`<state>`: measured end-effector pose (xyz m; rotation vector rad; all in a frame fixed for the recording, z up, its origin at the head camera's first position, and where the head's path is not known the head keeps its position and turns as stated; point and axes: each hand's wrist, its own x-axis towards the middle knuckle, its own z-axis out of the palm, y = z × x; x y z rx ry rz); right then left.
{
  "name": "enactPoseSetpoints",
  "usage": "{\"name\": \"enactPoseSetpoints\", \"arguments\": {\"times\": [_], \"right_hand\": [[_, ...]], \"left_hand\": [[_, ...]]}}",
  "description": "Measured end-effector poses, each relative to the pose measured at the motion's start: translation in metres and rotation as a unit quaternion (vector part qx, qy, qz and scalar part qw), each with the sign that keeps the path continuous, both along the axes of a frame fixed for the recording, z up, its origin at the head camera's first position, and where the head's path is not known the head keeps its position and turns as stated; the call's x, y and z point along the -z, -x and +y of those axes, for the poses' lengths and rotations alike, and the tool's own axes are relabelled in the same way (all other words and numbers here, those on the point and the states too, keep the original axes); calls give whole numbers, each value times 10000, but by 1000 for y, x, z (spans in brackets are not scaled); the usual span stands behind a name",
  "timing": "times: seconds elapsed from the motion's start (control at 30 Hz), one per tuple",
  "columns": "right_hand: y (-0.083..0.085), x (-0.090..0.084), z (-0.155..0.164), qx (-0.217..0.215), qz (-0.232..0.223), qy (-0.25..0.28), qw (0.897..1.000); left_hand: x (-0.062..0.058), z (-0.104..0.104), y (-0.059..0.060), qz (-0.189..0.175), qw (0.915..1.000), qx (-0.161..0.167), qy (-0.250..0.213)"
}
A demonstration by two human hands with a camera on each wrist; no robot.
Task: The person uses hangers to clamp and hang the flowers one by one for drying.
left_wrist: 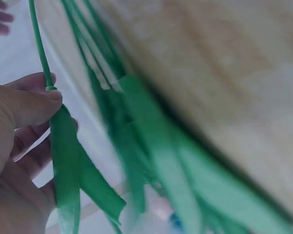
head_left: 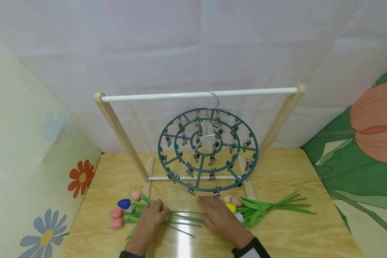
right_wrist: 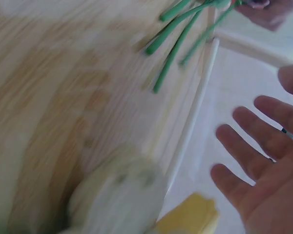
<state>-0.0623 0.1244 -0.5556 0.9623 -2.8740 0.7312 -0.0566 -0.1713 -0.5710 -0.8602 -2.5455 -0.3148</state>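
My left hand [head_left: 151, 219] pinches one artificial tulip's green stem [left_wrist: 44, 53] between thumb and fingers, just above its leaves [left_wrist: 66, 161]. More stems and broad leaves [left_wrist: 151, 131] of the left bunch lie beside that hand. At this bunch's left end are pink tulip heads [head_left: 116, 223], a blue one [head_left: 124, 204] and a paler pink one [head_left: 136, 195]. My right hand [head_left: 220, 218], fingers spread and holding nothing in the right wrist view, is by the right bunch, near a yellow tulip head [right_wrist: 190, 214] and a blurred whitish one [right_wrist: 119, 190].
A round dark-green clip hanger [head_left: 198, 188] hangs by its hook from the white bar [head_left: 167, 96] of a wooden rack [head_left: 124, 141] behind the hands. Many small metal clips dangle from it. The right bunch's stems [head_left: 296, 207] point right across the wooden table [head_left: 287, 172].
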Motion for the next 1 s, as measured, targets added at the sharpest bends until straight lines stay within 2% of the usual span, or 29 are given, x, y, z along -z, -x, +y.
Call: {"name": "enactPoseSetpoints", "arguments": {"times": [0.1,0.17,0.3,0.4,0.5,0.6,0.73,0.8,0.87,1.0], "right_hand": [[1,-3,-8,-173,-271,-79,9995],[1,-4,-11,-239,-291,-172,9991],[0,-9,-13,-302,110,-383,9987],[-2,-12,-12,-225,460,-283,9983],[-4,-16,-11,-87,634,148,9978],[-9,-20,-10,51,634,947,9935],[-14,-23,-7,34,347,2247,9738],[-15,-23,-5,-8,122,2642,9644],[-15,-23,-4,-33,-44,2725,9621],[-13,-21,-6,-133,-170,2546,9668]], "left_hand": [[-7,3,0,-75,9999,-68,121],[-12,5,0,-138,9997,-91,195],[-24,10,1,-122,9995,-92,281],[-31,11,3,-66,9994,-122,313],[-36,11,3,-82,9993,-153,321],[-40,10,4,-68,9998,-90,184],[-46,7,5,194,9993,73,-324],[-49,5,5,377,9977,132,-555],[-52,3,4,485,9955,187,-792],[-60,6,1,800,9847,240,-1527]]}}
